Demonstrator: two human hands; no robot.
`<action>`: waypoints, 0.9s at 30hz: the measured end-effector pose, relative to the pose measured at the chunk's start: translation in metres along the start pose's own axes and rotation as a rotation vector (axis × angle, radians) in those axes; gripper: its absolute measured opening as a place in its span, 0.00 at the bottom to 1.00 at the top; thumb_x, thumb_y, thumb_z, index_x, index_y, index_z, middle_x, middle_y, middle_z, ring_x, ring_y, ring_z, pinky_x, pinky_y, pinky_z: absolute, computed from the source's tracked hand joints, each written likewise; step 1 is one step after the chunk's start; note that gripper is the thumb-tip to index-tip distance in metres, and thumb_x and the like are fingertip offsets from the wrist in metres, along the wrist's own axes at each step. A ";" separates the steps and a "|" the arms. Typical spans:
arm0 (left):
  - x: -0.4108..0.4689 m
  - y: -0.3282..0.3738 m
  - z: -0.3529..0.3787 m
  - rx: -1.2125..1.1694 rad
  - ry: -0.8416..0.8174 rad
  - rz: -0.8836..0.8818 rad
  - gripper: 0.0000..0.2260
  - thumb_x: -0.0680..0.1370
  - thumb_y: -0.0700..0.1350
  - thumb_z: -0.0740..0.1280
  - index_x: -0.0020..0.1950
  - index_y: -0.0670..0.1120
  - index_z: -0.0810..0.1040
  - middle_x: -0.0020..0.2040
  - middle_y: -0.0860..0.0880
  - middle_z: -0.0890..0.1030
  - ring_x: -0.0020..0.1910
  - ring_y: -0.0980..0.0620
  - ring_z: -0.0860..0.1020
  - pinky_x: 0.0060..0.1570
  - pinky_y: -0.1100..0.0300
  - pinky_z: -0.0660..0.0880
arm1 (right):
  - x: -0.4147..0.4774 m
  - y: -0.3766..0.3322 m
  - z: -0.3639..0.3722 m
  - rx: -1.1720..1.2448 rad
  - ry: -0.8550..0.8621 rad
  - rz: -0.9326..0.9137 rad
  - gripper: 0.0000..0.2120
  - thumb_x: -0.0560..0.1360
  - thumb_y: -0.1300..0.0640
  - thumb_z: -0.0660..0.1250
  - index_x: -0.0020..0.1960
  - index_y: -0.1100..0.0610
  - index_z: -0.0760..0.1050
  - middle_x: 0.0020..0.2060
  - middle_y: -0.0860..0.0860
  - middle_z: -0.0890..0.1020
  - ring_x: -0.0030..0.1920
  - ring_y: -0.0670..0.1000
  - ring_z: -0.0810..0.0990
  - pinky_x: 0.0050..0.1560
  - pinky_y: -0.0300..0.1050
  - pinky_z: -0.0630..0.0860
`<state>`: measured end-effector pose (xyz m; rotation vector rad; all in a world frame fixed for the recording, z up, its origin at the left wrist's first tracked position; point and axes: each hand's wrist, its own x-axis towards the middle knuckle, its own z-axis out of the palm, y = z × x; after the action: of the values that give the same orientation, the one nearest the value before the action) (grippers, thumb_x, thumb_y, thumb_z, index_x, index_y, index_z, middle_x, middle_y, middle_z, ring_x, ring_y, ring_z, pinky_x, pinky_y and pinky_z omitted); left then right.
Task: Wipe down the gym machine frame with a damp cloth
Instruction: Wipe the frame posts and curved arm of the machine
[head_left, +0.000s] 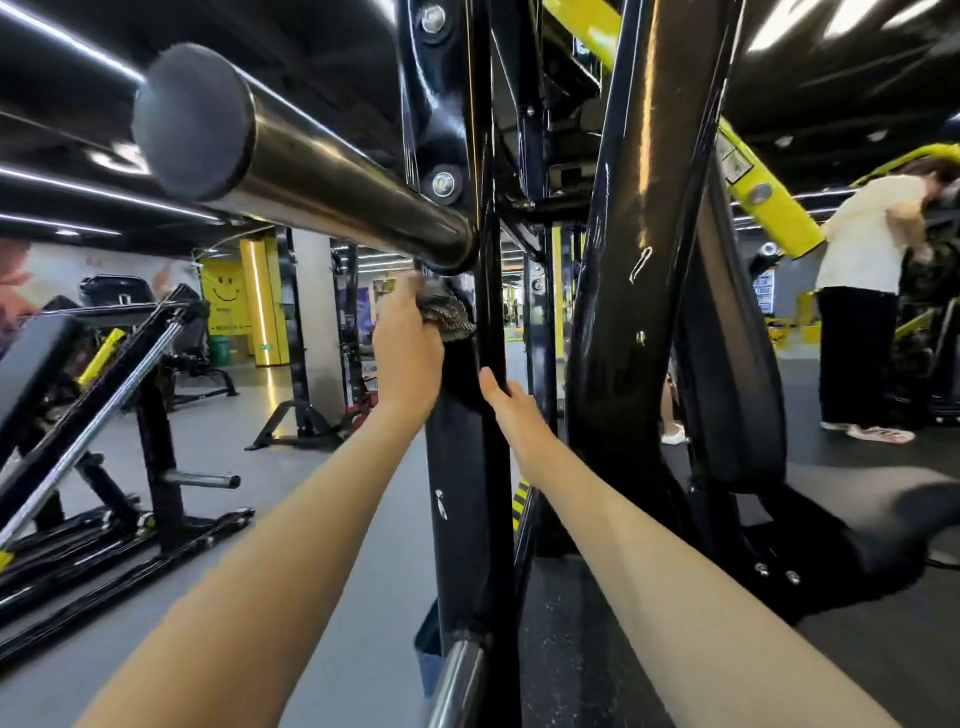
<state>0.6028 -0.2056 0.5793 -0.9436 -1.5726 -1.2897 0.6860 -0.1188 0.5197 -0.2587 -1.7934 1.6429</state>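
A black upright post of the gym machine frame (470, 519) rises through the middle of the view. A thick steel peg (311, 166) with a dark end cap juts out of it toward me at upper left. My left hand (408, 353) grips a dark grey cloth (449, 314) and presses it against the post's left face just under the peg. My right hand (511, 405) grips the post's right edge a little lower, thumb on the front, fingers hidden behind the steel.
A second glossy black frame member (639, 260) leans to the right of the post. A black padded seat (883, 514) lies low right. Another machine with a chrome rail (93, 431) stands left. A person in a white top (867, 291) stands far right.
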 end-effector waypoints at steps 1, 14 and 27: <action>-0.017 -0.008 0.001 0.041 -0.035 0.106 0.21 0.70 0.24 0.61 0.59 0.40 0.75 0.52 0.42 0.78 0.52 0.45 0.75 0.55 0.55 0.72 | 0.001 0.002 0.001 0.015 0.000 0.010 0.25 0.82 0.44 0.54 0.75 0.55 0.62 0.60 0.43 0.68 0.63 0.45 0.67 0.58 0.37 0.61; -0.101 -0.062 -0.006 -0.015 -0.216 0.054 0.18 0.65 0.26 0.60 0.49 0.38 0.82 0.46 0.41 0.79 0.49 0.46 0.74 0.52 0.63 0.70 | -0.025 0.063 0.014 -0.163 0.163 0.074 0.27 0.78 0.41 0.63 0.71 0.53 0.63 0.62 0.45 0.72 0.64 0.49 0.71 0.63 0.45 0.69; -0.202 -0.080 -0.003 -0.147 -0.253 -0.290 0.18 0.66 0.25 0.62 0.49 0.41 0.82 0.42 0.48 0.78 0.43 0.51 0.75 0.45 0.63 0.72 | -0.028 0.088 0.017 -0.110 0.219 -0.039 0.29 0.73 0.39 0.67 0.70 0.50 0.68 0.64 0.47 0.75 0.65 0.48 0.72 0.68 0.51 0.69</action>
<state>0.5966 -0.2283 0.3632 -1.0293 -1.8839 -1.5515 0.6706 -0.1324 0.4280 -0.4327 -1.7123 1.4320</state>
